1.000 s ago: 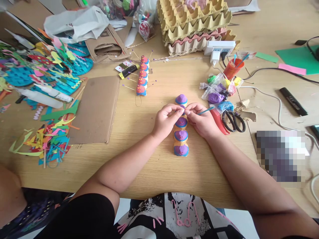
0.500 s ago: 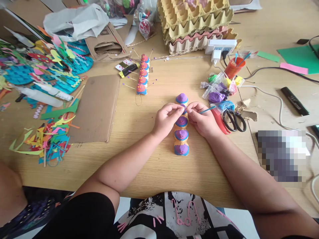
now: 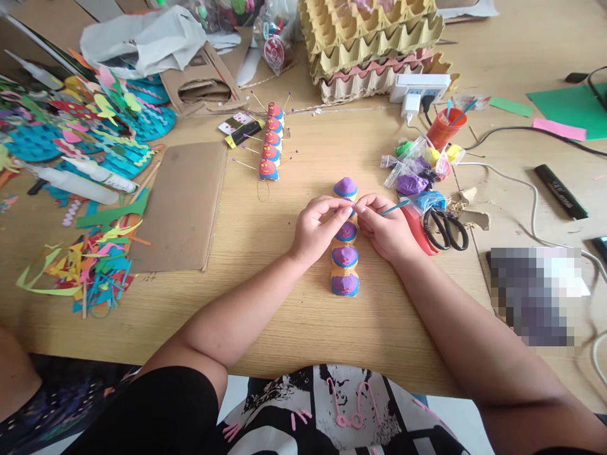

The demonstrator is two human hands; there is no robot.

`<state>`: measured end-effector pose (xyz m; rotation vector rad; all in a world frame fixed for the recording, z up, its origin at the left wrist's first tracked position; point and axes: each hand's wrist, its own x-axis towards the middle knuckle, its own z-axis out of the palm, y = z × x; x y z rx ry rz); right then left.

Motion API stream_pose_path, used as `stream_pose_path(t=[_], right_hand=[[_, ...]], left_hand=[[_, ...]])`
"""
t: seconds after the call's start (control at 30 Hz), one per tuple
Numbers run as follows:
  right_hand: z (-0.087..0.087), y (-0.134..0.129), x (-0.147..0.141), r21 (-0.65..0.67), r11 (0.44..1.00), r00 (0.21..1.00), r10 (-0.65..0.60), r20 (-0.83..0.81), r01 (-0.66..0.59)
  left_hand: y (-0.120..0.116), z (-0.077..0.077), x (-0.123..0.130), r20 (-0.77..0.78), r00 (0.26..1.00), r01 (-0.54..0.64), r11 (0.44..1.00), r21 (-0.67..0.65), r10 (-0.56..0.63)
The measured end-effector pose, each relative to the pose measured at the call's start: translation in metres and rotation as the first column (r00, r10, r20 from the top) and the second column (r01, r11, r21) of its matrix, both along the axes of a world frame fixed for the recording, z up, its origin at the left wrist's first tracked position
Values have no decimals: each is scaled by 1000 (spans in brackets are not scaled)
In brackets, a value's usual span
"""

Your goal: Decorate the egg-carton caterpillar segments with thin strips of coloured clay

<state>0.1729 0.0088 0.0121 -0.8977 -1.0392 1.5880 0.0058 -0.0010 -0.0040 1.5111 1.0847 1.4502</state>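
Observation:
A row of egg-carton cups [image 3: 345,256], coated in blue and purple clay with small faces, lies upright before me on the table. Over its second cup from the far end, my left hand [image 3: 320,224] pinches thumb and forefinger together; whatever is between them is too small to make out. My right hand [image 3: 384,227] is closed around a thin blue clay tool [image 3: 396,207], whose end sticks out to the right. The fingertips of both hands almost meet and partly cover that cup. Farther off stands a similar red and blue carton caterpillar [image 3: 271,142] with purple-tipped sticks.
Black-handled scissors [image 3: 446,229] and bagged clay [image 3: 411,184] lie right of my hands, near an orange cup [image 3: 446,129]. Egg trays [image 3: 374,44] are stacked behind. On the left are a cardboard sheet [image 3: 183,205] and paper scraps [image 3: 102,265]. Someone's arm [image 3: 16,373] shows at lower left.
My fingertips have shifted only slightly over the same cup. The person's arm at the lower left has drawn back a little toward the edge.

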Motion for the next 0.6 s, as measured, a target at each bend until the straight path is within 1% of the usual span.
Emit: stream_pose_path(t=[0.17, 0.4, 0.5, 0.6], right_hand=[[1, 0, 1, -32, 999, 1000, 10, -13, -10], [2, 0, 1, -10, 1000, 999, 27, -26, -27], [2, 0, 1, -14, 999, 999, 36, -35, -37], [2, 0, 1, -15, 999, 998, 41, -42, -42]], left_hand=[[1, -3, 0, 13, 1000, 11, 1000, -2, -11], [1, -1, -2, -78, 997, -12, 998, 69, 18], [2, -2, -3, -84, 996, -24, 995, 97, 32], [3, -3, -2, -54, 998, -33, 997, 68, 37]])
